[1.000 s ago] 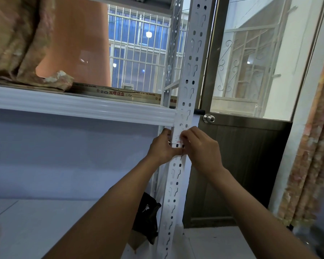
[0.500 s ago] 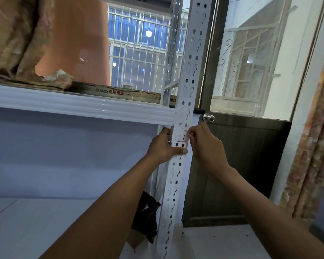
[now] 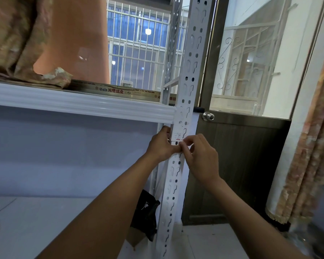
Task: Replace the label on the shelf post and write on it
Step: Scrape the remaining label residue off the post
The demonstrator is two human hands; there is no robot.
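Just under the white shelf beam (image 3: 82,103), on the front of the shelf post (image 3: 193,53), a small white label (image 3: 178,135) with a red line is stuck. The post is gripped from its left side by the left hand (image 3: 162,144), thumb laid across the front right below the label. The label's lower right edge is pinched by the right hand (image 3: 200,156), fingers curled. A door knob (image 3: 208,116) is seen just right of the post.
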